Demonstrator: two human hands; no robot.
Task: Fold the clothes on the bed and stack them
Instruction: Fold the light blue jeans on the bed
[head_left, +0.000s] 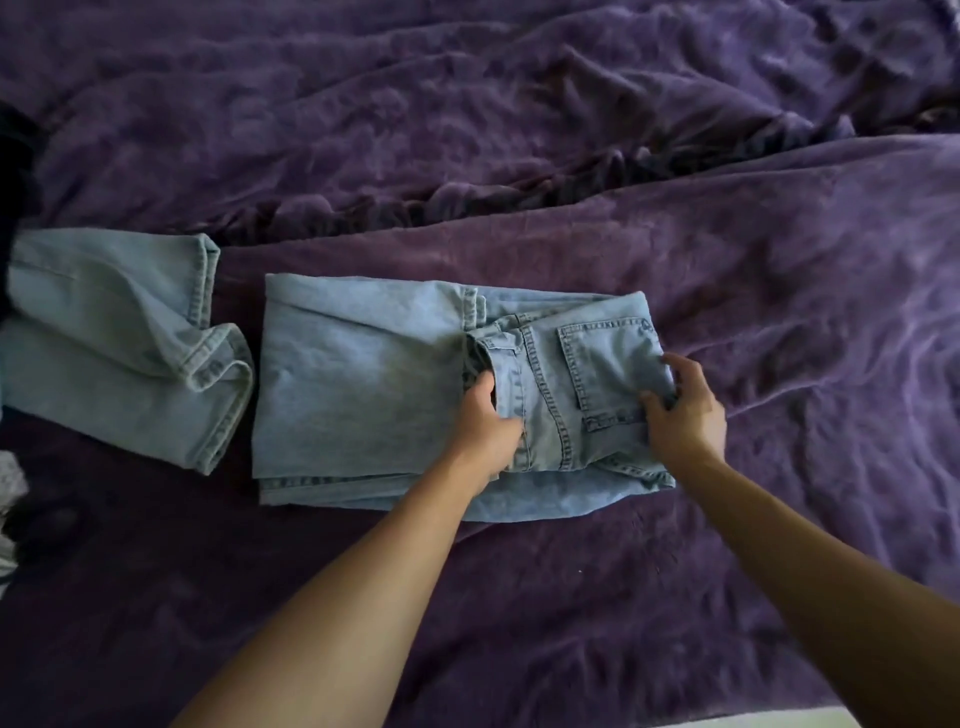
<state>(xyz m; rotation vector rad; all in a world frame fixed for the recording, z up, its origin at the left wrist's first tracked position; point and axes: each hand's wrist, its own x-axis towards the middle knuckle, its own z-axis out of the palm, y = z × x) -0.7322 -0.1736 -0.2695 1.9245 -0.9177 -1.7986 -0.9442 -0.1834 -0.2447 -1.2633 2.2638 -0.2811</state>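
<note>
Jeans: laid part-folded mid bed, right of a second pair.
Left hand: curled into the waistband fold.
Right hand: right edge is pinched.
Risk: layers skewed if pulled unevenly.

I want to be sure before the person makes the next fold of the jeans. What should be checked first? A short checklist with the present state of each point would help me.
1. Left hand holds the folded jeans at the middle seam: ok.
2. Right hand pinches the edge beside the back pocket: ok.
3. Layers lined up: not ok, a lower layer sticks out along the near edge.
4. Second jeans on the left do not overlap the folded jeans: ok.
5. A stack ready to receive them: cannot tell, none is plainly in view.
</note>
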